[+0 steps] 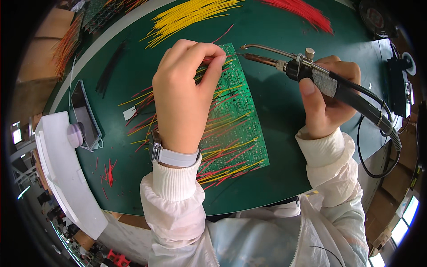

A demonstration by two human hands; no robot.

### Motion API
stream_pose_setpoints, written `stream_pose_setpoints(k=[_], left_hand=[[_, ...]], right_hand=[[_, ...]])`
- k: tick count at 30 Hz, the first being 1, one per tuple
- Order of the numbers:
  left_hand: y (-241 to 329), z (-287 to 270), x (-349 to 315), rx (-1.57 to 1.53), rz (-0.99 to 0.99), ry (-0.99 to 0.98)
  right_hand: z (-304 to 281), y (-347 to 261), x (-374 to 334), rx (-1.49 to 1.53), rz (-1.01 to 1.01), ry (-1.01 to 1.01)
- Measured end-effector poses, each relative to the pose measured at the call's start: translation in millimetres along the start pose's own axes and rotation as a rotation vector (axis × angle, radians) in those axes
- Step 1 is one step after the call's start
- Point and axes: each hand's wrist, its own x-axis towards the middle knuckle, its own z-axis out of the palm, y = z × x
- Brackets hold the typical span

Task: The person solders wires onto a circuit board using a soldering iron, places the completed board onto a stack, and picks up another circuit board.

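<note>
A green circuit board [255, 144] lies on the table, with rows of red and yellow wires across it pointing to the left. Above its far end is my left hand [184, 91], thumb and forefinger pinched on a thin red wire [229, 56] at the board's far right edge. My right hand [327, 107] grips a soldering iron [262, 59] with a curved metal feed tube [264, 48] along its top. The iron's tip points left, close to that wire's end; whether they touch is too small to tell. My left hand and wrist cover part of the board.
Bundles of yellow wires [191, 20] and red wires [302, 13] lie at the far side. Black wires [110, 69], a phone [84, 115] and short red wire pieces [109, 172] are on the left. The iron's cable [393, 135] loops at the right.
</note>
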Motion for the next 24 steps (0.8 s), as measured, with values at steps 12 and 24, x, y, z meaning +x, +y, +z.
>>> stream_pose_setpoints(k=[12, 24], left_hand=[[1.7, 1.6, 0.2, 0.048, 0.010, 0.000], [1.0, 1.4, -0.4, 0.071, 0.014, -0.001]], right_hand=[[-0.9, -0.1, -0.1, -0.031, -0.019, -0.035], [1.5, -4.3, 0.6, -0.056, 0.084, 0.009]])
